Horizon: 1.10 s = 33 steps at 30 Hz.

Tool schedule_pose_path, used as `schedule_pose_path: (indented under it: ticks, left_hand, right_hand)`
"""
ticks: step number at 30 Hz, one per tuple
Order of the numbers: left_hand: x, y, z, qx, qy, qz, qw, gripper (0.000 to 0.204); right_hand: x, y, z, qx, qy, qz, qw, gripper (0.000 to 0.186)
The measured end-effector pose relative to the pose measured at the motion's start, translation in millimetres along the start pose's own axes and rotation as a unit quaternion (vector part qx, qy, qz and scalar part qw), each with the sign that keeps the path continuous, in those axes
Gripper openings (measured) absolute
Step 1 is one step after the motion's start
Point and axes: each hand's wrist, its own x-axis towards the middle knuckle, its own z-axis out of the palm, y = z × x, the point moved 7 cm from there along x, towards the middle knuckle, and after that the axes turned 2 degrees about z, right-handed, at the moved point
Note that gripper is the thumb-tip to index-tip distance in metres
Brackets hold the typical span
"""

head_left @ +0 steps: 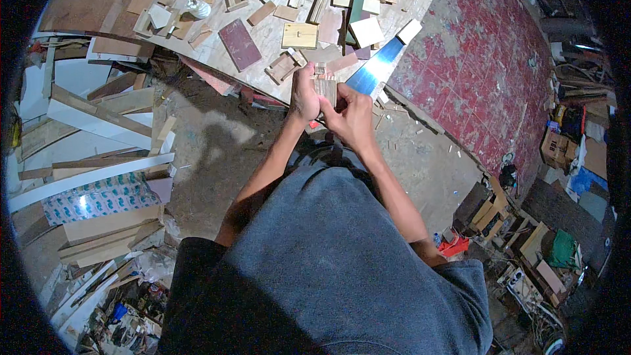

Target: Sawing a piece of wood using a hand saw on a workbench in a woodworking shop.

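Note:
Both hands meet at the near edge of the worktable. Between them is a small wooden piece (325, 89) with visible grain, and a smaller wooden bit (319, 68) shows just beyond it. My left hand (305, 97) closes on the piece's left side, while my right hand (353, 117) grips it from the right with bent fingers. Partly hidden fingers leave the exact grip unclear. Just right of the right hand lies a wide, shiny metal blade (376, 66), a pale block at its far end. A small open wooden frame (285, 66) lies left of the left hand.
Across the worktable (217, 59) are scattered wood offcuts, a maroon board (240, 45), a pale square board (300, 35) and a dark green strip (356, 6). Stacked planks (98, 121) fill the left floor. A worn red surface (480, 66) spreads to the right, with clutter beyond.

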Motion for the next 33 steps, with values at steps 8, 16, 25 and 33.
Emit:
schedule_pose_path:
  ticks: [8,16,25,33]
  left_hand:
    - [-12.2,-6.6,20.7,-0.255,-0.042,-0.167,0.952,0.056]
    - [-31.3,-19.8,19.6,-0.112,-0.06,-0.254,0.959,0.056]
    - [-55.5,-91.4,15.0,-0.145,0.002,-0.442,0.885,0.058]
    - [-93.3,-110.5,5.0,-0.168,0.155,-0.471,0.852,0.036]
  right_hand:
    - [-12.2,61.9,9.6,0.298,-0.078,0.144,0.941,0.024]
    - [-31.8,80.2,1.3,0.401,-0.109,0.239,0.878,0.019]
    - [-25.2,40.2,-45.6,0.018,-0.092,-0.148,0.985,0.036]
    - [-44.7,75.6,-30.6,-0.079,-0.217,-0.019,0.973,0.054]
